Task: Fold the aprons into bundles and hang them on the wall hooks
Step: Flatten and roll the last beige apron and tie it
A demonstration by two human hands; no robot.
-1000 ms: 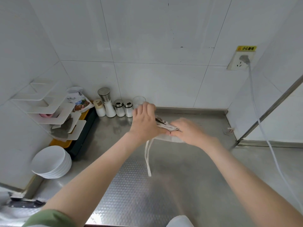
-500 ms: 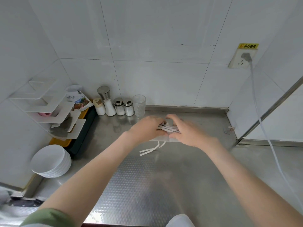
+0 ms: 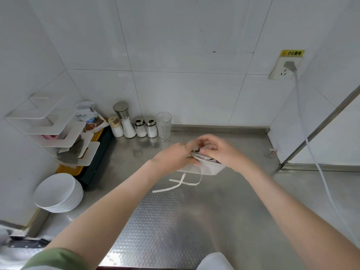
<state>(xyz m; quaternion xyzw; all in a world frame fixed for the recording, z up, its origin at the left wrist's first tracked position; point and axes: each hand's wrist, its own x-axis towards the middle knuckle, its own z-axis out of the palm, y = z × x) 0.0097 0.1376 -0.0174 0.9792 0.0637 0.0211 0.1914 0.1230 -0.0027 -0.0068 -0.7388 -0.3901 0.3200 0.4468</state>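
Dropped since a second ago, my left hand (image 3: 171, 155) meets my right hand (image 3: 221, 151) on one apron (image 3: 207, 167).
Left to right: one bowl stack (image 3: 58, 191), four shakers (image 3: 139, 127), one glass (image 3: 164, 123); both hands clutch the folded apron, its straps (image 3: 176, 187) trailing on the counter (image 3: 233, 201).

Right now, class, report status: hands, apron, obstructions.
Left hand and right hand both grip the folded apron. Its straps trail loose on the counter. Glass close behind.

Pale grey apron (image 3: 206, 168) (white ties), white bowls (image 3: 58, 193), yellow warning label (image 3: 291, 53)
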